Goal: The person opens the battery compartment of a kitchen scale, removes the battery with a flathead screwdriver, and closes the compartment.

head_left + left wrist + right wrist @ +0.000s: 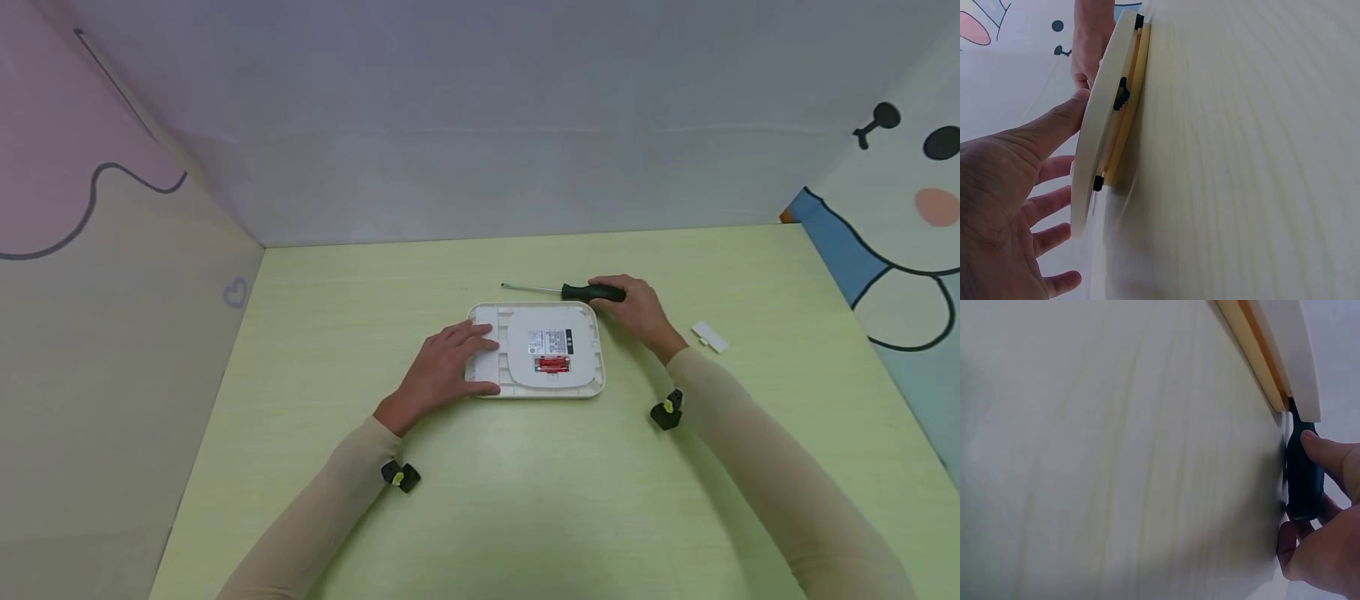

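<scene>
A flat white device [555,392], resembling a kitchen scale, lies with its labelled underside up. Two red batteries [552,364] sit in its uncovered battery bay. My left hand [450,367] rests on the device's left end with fingers spread; in the left wrist view, the thumb touches its edge. Just beyond its far edge is a screwdriver [592,292] with a dark handle, its thin metal shaft pointing left. My right hand [637,312] grips that handle, thumb on the near side, as the right wrist view shows.
A small white battery cover [709,337] lies on the pale yellow-green table [525,500], right of the right hand. Beyond the table's far edge rises a plain wall [480,150]; printed panels [900,317] flank the sides. A black camera is strapped at each wrist.
</scene>
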`<state>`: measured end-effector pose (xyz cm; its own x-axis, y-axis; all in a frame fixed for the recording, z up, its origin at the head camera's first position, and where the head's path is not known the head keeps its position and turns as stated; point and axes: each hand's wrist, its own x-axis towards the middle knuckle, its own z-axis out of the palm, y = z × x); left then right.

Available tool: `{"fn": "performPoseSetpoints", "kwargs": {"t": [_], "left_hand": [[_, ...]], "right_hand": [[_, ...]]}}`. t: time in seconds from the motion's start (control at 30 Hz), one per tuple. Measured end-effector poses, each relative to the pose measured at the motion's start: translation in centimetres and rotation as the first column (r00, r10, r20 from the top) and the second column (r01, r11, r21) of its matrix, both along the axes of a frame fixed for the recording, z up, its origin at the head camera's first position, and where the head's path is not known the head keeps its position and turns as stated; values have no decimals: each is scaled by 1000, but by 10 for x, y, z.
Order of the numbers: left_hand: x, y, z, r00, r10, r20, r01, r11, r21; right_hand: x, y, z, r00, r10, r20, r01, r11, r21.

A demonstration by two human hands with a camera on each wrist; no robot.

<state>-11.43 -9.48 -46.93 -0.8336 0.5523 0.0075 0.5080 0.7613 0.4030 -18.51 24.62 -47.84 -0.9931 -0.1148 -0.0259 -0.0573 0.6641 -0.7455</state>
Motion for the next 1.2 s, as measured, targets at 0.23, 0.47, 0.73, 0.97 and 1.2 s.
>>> {"fn": "performPoseSetpoints", "kwargs": {"t": [0.23, 0.47, 0.73, 0.97, 1.2], "left_hand": [[-1, 1, -1, 1000, 0, 6, 0, 1000, 2], [-1, 1, -3, 1000, -1, 1, 1, 1000, 8], [-1, -1, -4, 1000, -2, -12, 2, 1000, 1], [-2, 0, -2, 999, -17, -30, 17, 1000, -3], [-3, 1, 0, 999, -33, -37, 33, 999, -5]], "right_hand": [[0, 0, 0, 1000, 22, -20, -22, 999, 46], [3, 4, 1, 999, 31, 22, -33, 995, 92], [17, 29, 16, 997, 15, 71, -23, 993, 113], [33, 80, 30, 996, -60, 59, 50, 986, 161], [54, 119, 36, 989, -125, 75, 111, 979, 169]]}}
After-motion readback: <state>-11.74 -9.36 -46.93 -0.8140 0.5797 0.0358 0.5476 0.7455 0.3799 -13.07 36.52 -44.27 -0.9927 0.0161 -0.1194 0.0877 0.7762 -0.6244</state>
